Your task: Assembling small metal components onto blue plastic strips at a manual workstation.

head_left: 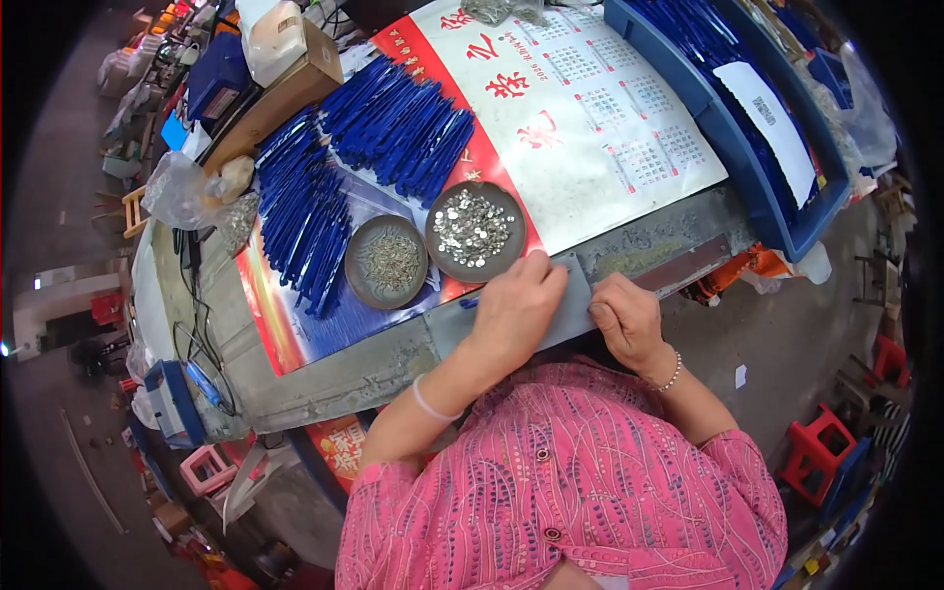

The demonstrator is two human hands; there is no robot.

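My left hand [518, 310] is bent over a smooth grey pad [447, 329] at the table's front edge, its fingers curled together. A short blue tip [469, 303] shows beside its wrist side; whether the hand holds that piece is hidden. Close by on the right, my right hand [629, 323] has thumb and fingertips pressed together; anything between them is too small or covered. Just beyond the left hand stand two round dishes: a dish of small shiny discs [430, 241] and a dish of tiny metal pins or screws [356, 280].
Two spread piles of slender blue pieces [305, 211] [403, 123] lie behind the dishes on a red and blue sheet. A printed calendar sheet [590, 197] covers the table's middle. A blue tray [728, 147] of similar pieces stands right; a cardboard box [320, 59] and plastic bags [182, 197] stand left.
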